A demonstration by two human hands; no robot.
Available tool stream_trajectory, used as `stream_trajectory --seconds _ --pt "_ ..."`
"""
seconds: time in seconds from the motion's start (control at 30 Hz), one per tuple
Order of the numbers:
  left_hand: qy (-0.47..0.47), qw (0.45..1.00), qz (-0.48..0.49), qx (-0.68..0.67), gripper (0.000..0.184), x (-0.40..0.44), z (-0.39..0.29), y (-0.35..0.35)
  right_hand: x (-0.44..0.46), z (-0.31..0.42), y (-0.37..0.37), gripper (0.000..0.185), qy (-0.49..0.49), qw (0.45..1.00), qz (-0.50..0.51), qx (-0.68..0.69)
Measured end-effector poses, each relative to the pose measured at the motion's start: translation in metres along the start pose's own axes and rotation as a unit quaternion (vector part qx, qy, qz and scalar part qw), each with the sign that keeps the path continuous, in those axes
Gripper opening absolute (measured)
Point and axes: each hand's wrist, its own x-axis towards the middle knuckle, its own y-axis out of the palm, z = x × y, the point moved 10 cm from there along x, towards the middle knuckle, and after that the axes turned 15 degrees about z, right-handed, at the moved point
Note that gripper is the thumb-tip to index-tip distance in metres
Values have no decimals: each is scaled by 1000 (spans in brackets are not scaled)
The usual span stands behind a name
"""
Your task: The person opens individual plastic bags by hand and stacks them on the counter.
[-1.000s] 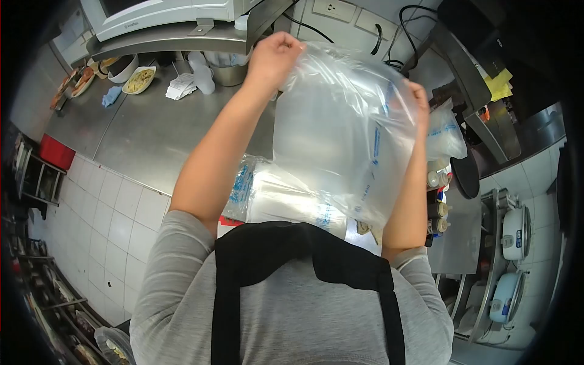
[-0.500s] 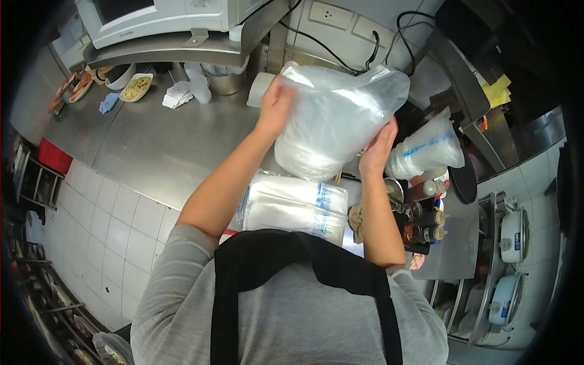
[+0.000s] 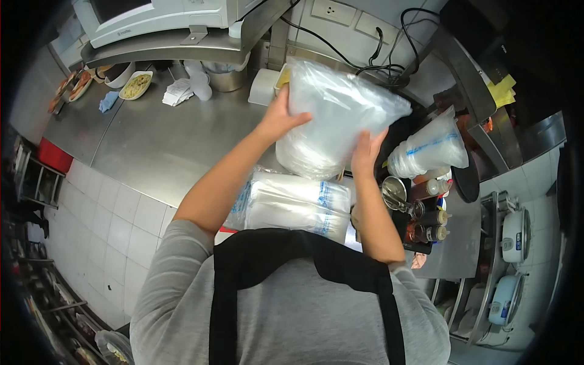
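A large clear plastic bag [image 3: 328,109] stands over the counter in front of me. Pale round items, stacked and too blurred to name, fill its lower part. My left hand [image 3: 285,118] grips its left edge, thumb across the front and fingers partly hidden behind. On the lower right side, my right hand [image 3: 367,152] holds the bag with its fingers against the plastic. Closer to my body lies a clear pack with blue print [image 3: 298,204], holding white stacked items. Another blue-printed plastic sleeve [image 3: 429,146] leans to the right of my right hand.
Sauce bottles [image 3: 433,218] and a metal bowl [image 3: 394,190] stand at the right. Along the back left are a plate of food [image 3: 135,86], white papers [image 3: 177,93] and a metal pot [image 3: 226,80]. A white microwave [image 3: 164,18] sits on the shelf above.
The bag's top has folded lower and flattened. My left hand has shifted slightly, its thumb now across the front; my right hand has moved left and down onto the bag's front.
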Motion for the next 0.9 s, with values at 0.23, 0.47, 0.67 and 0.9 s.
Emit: stream_trajectory --seconds 0.23,0.47,0.67,0.9 --pt "-68 993 43 85 73 -11 17 30 6 -8 18 77 -9 998 -10 -64" --pt "-198 953 85 212 64 -101 64 15 -104 -28 24 78 54 942 124 -306" --pt "-56 933 130 331 61 -127 5 26 -172 -1 53 26 -7 847 295 -442" --pt "-179 833 460 249 50 -144 -9 117 -140 83 70 19 -77 869 350 -340"
